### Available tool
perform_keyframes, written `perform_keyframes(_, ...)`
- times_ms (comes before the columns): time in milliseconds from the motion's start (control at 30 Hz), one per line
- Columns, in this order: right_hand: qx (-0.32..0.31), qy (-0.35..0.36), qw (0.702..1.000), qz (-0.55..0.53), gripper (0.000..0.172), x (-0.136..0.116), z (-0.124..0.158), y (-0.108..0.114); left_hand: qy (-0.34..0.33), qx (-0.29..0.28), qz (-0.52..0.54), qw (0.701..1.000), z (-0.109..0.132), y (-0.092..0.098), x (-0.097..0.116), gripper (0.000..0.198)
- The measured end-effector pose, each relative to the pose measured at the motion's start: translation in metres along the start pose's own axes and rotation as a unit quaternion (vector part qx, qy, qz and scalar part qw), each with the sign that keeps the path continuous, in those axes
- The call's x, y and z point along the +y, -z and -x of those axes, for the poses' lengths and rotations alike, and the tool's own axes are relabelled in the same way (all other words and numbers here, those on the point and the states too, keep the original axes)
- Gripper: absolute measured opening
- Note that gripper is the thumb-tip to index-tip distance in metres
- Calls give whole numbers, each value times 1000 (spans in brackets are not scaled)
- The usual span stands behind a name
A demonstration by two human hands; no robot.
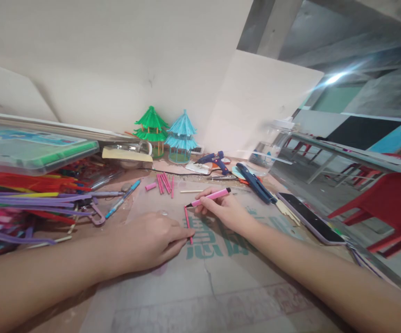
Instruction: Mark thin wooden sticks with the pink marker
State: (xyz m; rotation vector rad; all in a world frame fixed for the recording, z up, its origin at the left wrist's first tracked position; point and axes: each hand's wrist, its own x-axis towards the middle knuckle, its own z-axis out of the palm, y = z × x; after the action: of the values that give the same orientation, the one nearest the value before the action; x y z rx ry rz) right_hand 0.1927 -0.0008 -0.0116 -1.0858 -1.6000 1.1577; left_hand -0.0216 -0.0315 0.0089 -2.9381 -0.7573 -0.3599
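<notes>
My right hand point(219, 208) grips a pink marker point(212, 196), its dark tip at the upper end of a thin pink stick point(187, 217). With fingers closed near that stick's lower end, my left hand point(158, 236) holds it against the printed sheet point(172, 286). Beyond the hands lie several pink sticks point(164, 183), and beside them rests a pink marker cap point(150, 187). A plain pale stick point(191, 191) is just past the marker.
Green point(151, 124) and blue point(182, 136) model pavilions stand at the back. A blue glue gun point(214, 159), a dark blue stapler-like tool point(256, 182) and a phone point(309, 217) are to the right. Pipe cleaners point(30, 203), a plastic case point(37, 150) and a blue pen point(123, 199) occupy the left.
</notes>
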Motion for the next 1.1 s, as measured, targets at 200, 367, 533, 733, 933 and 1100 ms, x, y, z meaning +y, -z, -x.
perform_keyframes(200, 0, -2, 1000, 0, 31, 1, -1, 1, 2, 1, 3, 1000, 1, 0, 0, 29)
perform_keyframes(367, -8, -12, 1000, -6, 28, -1, 0, 0, -1, 6, 10, 1000, 1, -1, 0, 30)
perform_keyframes(533, 6, 1, 1000, 2, 27, 0, -1, 1, 3, -5, 8, 1000, 1, -1, -1, 28)
perform_keyframes(733, -2, -5, 1000, -6, 32, 1, -1, 1, 6, -6, -2, 1000, 1, 0, 0, 29)
perform_keyframes(933, -5, -1, 1000, 8, 28, -1, -1, 1, 3, 2, 9, 1000, 1, 0, 1, 30)
perform_keyframes(1100, -6, 0, 1000, 18, 26, 0, -1, 2, 1, 0, -2, 1000, 1, 0, 0, 30)
